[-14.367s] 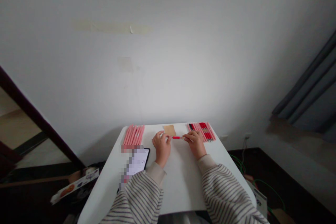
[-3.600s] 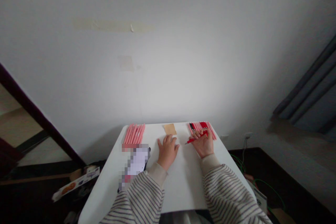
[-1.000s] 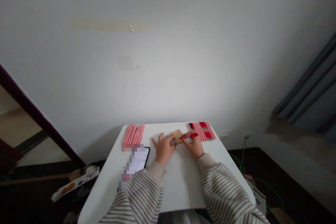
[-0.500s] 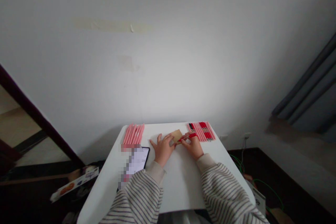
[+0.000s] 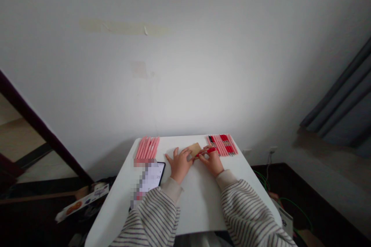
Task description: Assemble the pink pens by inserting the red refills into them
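Observation:
A small tan sheet or pad (image 5: pixel 195 148) lies on the white table (image 5: pixel 203 200) between my hands. My left hand (image 5: pixel 179 165) is spread out, its fingertips resting on the left side of the tan piece and its thumb near the lower edge. In the fingers of my right hand (image 5: pixel 213 163) is a red pen (image 5: pixel 211 149), pinched and slanting down to the left. Its tip is at the right side of the tan piece; whether it touches is too small to tell. Any marks on the tan surface cannot be made out.
Pink pens (image 5: pixel 147 148) lie in a row at the back left. Pink, red and dark pens (image 5: pixel 223 145) lie side by side at the back right. A phone (image 5: pixel 155 175), partly blurred out, lies by my left forearm. The wall (image 5: pixel 185 85) rises behind the table.
My right hand and the red pen have shifted slightly to the left along the tan piece. The left hand has stayed in place.

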`<state>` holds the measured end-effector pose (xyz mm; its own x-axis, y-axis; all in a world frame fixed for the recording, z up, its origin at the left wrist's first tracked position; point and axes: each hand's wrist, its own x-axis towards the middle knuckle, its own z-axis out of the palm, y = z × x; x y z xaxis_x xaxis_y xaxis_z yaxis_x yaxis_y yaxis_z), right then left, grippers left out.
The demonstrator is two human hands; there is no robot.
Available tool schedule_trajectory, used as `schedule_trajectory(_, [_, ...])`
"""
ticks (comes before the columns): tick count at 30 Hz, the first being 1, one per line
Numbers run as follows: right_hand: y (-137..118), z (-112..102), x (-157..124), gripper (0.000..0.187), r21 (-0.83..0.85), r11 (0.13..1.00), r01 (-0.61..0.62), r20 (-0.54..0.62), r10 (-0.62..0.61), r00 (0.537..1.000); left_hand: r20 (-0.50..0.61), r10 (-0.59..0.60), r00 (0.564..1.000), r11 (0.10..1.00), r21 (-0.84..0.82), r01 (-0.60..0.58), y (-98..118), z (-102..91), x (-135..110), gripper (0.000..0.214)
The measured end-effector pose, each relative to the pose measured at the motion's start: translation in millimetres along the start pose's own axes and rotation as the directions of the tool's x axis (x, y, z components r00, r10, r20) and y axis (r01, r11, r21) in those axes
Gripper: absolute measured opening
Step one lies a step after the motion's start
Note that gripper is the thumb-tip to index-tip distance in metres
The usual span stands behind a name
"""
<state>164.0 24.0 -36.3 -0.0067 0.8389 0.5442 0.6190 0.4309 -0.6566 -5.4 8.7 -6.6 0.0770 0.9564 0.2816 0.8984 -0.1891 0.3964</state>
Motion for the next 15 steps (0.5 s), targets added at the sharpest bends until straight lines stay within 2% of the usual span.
schedule_trajectory(15, [-5.2, -1.3, -0.6, 0.013, -0.064, 0.997, -0.031, -0.059, 0.027, 0.998, 0.018, -0.011, 1.0, 1.0, -0.008, 0.011, 0.7, -2.4, -0.6, 0.038])
